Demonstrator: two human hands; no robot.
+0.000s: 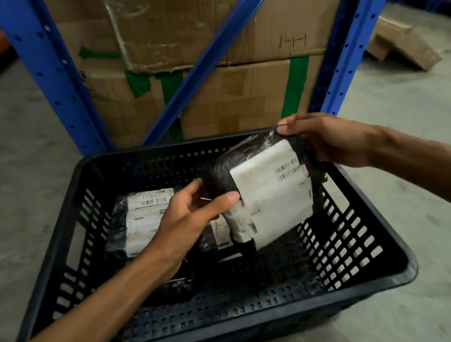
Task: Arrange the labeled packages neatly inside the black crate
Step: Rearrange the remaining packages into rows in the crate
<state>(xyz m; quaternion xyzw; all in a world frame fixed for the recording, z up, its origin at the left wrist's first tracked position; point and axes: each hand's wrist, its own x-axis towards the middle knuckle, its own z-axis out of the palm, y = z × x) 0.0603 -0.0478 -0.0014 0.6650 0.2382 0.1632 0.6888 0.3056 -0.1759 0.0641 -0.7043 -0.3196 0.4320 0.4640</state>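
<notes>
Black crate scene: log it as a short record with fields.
container: black crate, slotted walls, on the concrete floor
held item: labeled package, black wrap with white label, tilted above the crate's right half
left hand: fingers on the package's left edge
right hand: fingers on its top right corner
already inside: package lying flat, label up, at the left
behind: blue rack, cardboard boxes

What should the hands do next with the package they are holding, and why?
Probably lower the held package flat onto the bare right floor of the crate. Both the left hand and right hand grip it tilted above that gap, while another package already lies on the left.
</notes>
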